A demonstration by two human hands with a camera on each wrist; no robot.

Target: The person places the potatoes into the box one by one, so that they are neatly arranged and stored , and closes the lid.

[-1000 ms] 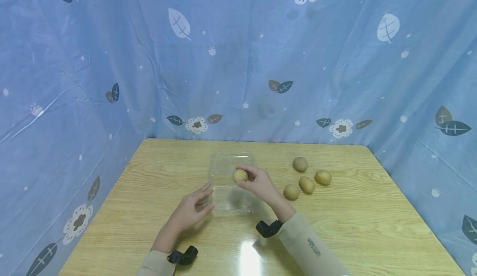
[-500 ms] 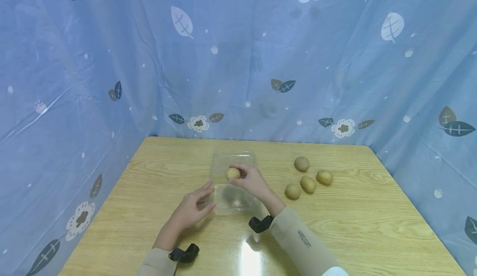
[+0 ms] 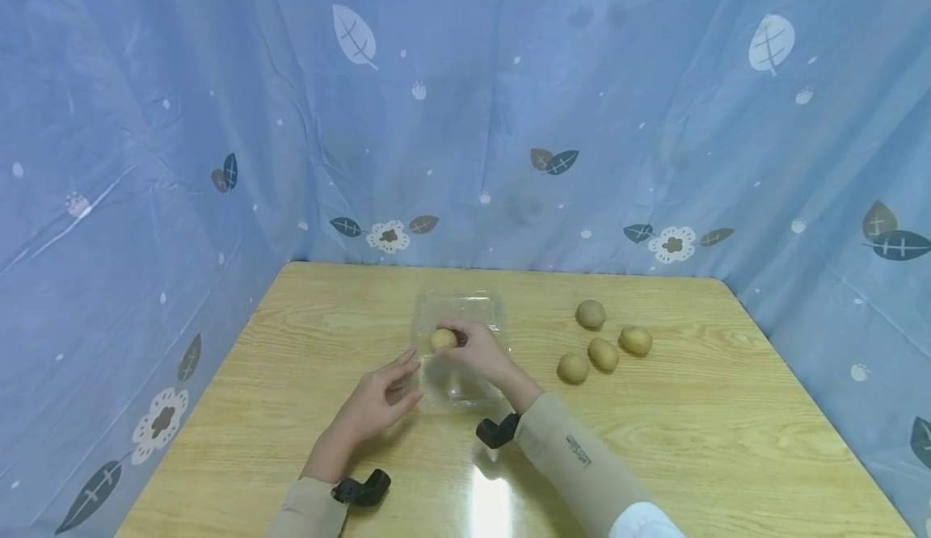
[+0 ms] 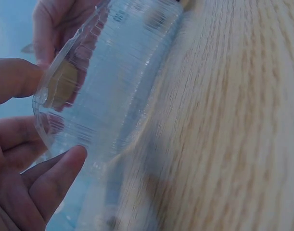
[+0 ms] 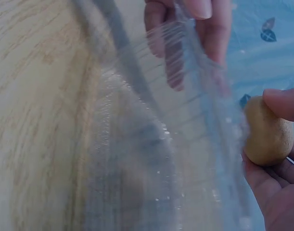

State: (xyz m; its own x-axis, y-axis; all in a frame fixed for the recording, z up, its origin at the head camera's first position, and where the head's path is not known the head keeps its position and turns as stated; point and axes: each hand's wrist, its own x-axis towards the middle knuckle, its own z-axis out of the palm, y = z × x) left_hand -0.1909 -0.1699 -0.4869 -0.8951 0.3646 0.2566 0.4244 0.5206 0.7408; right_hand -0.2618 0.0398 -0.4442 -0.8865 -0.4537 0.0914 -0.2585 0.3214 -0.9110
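Observation:
My right hand (image 3: 476,354) pinches a small round potato (image 3: 443,340) between thumb and fingers, over a clear plastic box (image 3: 461,392) on the table. In the right wrist view the potato (image 5: 268,132) is held just beside the box's upper rim. At the box's left side is my left hand (image 3: 380,402), its fingers spread and loosely bent, fingertips right at the rim. Through the clear wall, the left wrist view shows the potato (image 4: 64,85) beyond the rim. Part of the left hand's fingers (image 5: 174,62) appears behind the box's wall in the right wrist view.
Several more potatoes (image 3: 603,355) lie loose on the wooden table (image 3: 698,441), right of the box. A blue patterned curtain (image 3: 465,118) hangs behind the table and along both sides. A black wrist camera (image 3: 361,488) is strapped to each wrist.
My right hand has carried the potato leftward over the box, toward the left hand. The left hand has stayed beside the box's left edge.

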